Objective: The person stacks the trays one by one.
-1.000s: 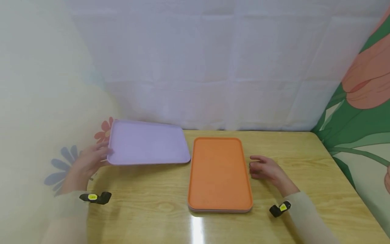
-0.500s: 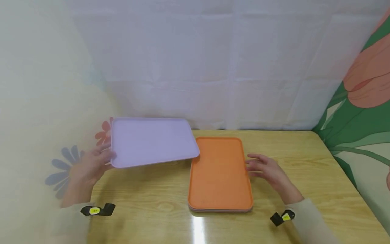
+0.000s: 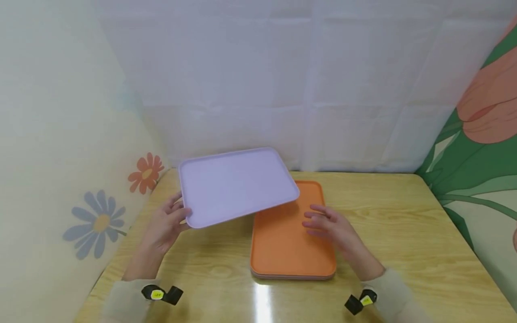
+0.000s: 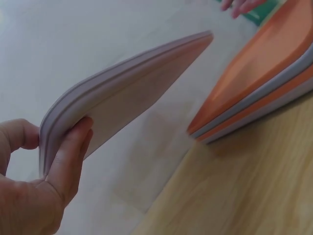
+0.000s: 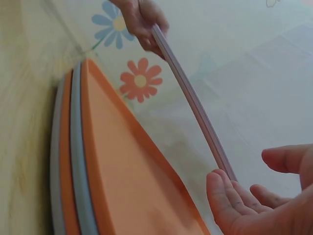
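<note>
A lavender rectangular tray (image 3: 240,186) is held up in the air, tilted, its right corner overlapping the back of an orange tray (image 3: 291,251). My left hand (image 3: 167,224) pinches its left end, thumb over the rim and fingers beneath, as the left wrist view (image 4: 46,196) shows from the side. The orange tray tops a stack lying on the table. Over the right side of that stack hovers my right hand (image 3: 329,226), fingers loosely spread and holding nothing. In the right wrist view, its fingertips overlap the far end of the lavender tray (image 5: 195,105).
Below the top tray, a blue-grey tray (image 5: 78,147), another orange tray (image 5: 66,161) and a pale one (image 5: 56,166) are stacked. The wooden table (image 3: 404,224) meets a white cloth (image 3: 242,80) behind and a flower-painted wall (image 3: 48,157) at left.
My left hand has carried the lavender tray rightward and up, so it now overlaps the orange tray. My right hand has moved left, from beside the stack to over it.
</note>
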